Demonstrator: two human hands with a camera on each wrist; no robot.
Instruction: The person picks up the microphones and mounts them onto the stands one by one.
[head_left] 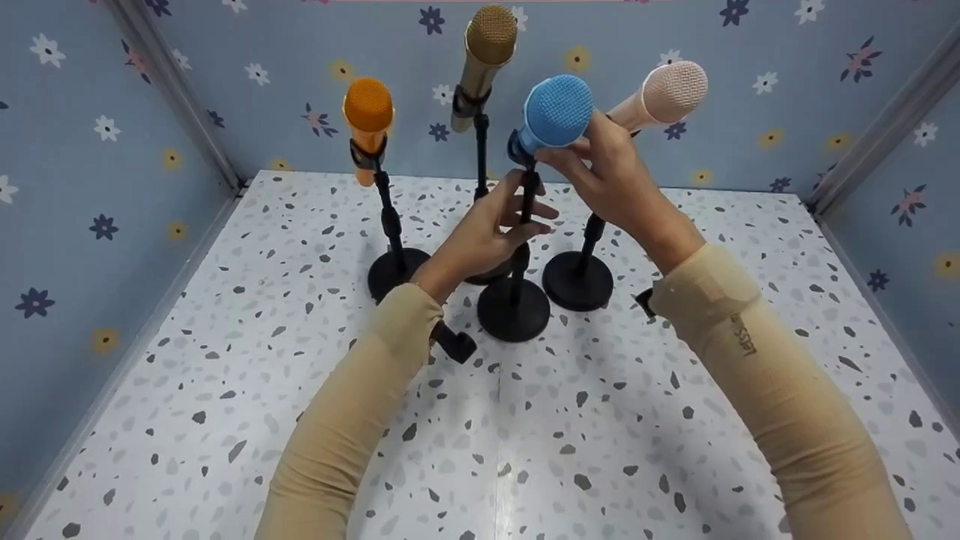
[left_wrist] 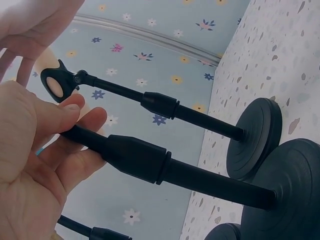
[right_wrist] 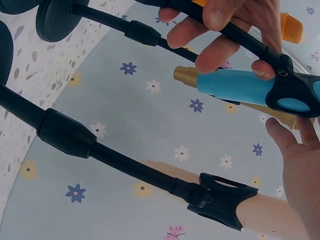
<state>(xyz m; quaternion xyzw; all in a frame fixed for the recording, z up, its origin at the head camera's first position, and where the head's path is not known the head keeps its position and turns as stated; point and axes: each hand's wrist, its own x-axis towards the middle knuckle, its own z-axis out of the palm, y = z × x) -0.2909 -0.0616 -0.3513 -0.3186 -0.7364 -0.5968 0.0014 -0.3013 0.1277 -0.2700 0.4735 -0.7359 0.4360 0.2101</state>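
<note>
A blue microphone sits tilted in the clip of a black stand. Its gold-coloured tail end shows in the right wrist view. My left hand holds the upper part of that stand's pole, the thumb on one side and the fingers round the other, as the left wrist view also shows. My right hand grips the blue microphone just below its mesh head, at the clip; part of its grip is hidden behind the microphone. The stand's round base is on the speckled table.
Behind stand three more microphones on black stands: an orange one at left, a gold one in the middle and a pale pink one at right. Their bases crowd close to the blue one's. Flowered panels wall the white speckled table.
</note>
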